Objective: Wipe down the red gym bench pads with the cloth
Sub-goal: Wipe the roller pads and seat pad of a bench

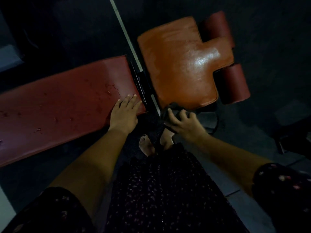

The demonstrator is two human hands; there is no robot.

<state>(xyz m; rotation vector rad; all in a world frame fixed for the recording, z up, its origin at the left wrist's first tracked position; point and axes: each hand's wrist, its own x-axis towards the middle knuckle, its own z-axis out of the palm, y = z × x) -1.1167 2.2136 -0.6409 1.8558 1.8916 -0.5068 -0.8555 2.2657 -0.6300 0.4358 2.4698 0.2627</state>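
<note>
No lettering, label, brand mark, number or sign can be read anywhere in the dim view, neither on the long red bench pad (64, 105), the orange-red seat pad (178, 64) nor the dark cloth (175, 107).

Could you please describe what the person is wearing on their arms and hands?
The left hand and right hand are bare: no gloves, rings or watch visible. The left sleeve and right sleeve are short and dark with a small pinkish print.
</note>
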